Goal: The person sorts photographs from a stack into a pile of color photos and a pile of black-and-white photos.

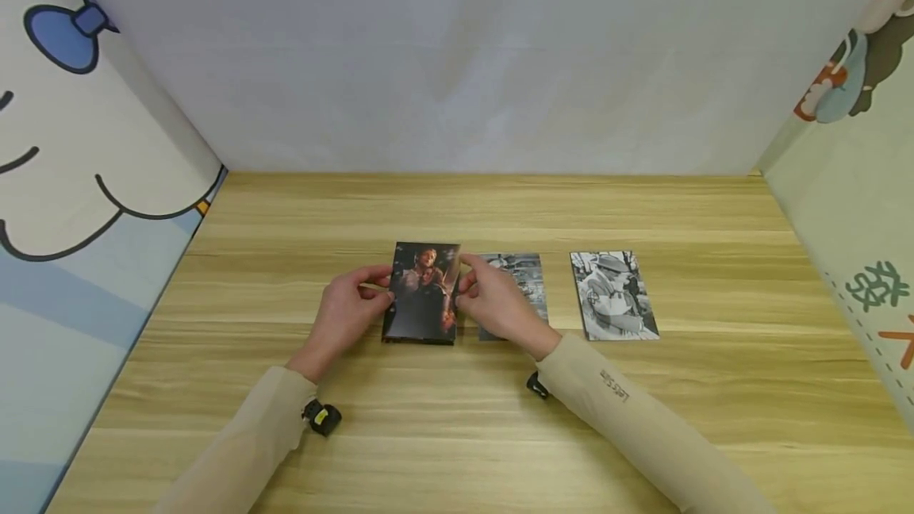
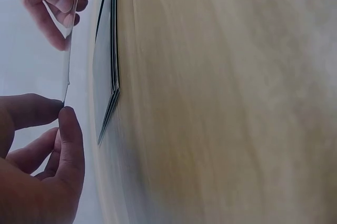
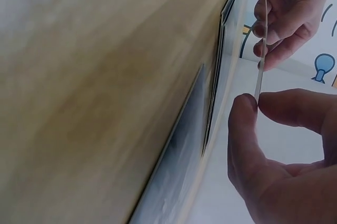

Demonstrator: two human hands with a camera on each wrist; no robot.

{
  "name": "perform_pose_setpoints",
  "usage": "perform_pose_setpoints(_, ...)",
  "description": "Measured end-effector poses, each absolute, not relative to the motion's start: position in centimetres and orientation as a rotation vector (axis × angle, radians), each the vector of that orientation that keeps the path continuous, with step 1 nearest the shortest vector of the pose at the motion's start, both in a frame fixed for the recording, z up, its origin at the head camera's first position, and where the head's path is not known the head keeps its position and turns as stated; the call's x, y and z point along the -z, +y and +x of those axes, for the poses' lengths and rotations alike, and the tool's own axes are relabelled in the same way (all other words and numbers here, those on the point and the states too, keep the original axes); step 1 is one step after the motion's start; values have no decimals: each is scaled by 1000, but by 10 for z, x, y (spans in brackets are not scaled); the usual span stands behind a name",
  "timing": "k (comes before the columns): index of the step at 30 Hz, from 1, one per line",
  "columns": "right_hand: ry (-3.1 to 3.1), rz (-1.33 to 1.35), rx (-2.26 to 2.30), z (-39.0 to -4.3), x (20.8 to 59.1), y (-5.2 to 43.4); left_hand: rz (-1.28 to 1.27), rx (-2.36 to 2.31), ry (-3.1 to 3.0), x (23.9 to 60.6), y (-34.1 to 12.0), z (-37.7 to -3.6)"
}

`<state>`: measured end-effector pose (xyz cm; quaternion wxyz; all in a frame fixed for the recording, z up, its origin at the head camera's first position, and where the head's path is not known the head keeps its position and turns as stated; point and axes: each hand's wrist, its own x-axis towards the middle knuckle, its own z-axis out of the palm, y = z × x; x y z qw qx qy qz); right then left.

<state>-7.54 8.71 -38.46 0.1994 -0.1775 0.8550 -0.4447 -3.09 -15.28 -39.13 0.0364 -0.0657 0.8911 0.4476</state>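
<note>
A dark photo card [image 1: 421, 292] with a warmly lit figure is held level between both hands. My left hand [image 1: 350, 304] pinches its left edge between thumb and fingers. At the opposite edge, my right hand [image 1: 500, 300] pinches it the same way. In the left wrist view the held card [image 2: 67, 71] appears edge-on, apart from a small stack of cards [image 2: 108, 55] on the table. The right wrist view also shows that stack [image 3: 218, 71] beneath the card; from the head view it is mostly hidden.
A black-and-white photo card [image 1: 528, 280] lies right of the stack, partly covered by the right hand. Farther right lies another black-and-white card [image 1: 616, 296] showing a figure in a hat. The wooden table [image 1: 428, 435] meets a pale back wall [image 1: 457, 62] and printed side walls.
</note>
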Motion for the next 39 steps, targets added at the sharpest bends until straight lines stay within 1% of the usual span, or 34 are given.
perform_pose_setpoints(19,2401,-514,1118,-80,386,82,-212,-1236,2753,392,-154,-35)
perform_pose_setpoints(39,2415,-531,997,-85,385,78,-187,-1207,2719,401,-157,-40)
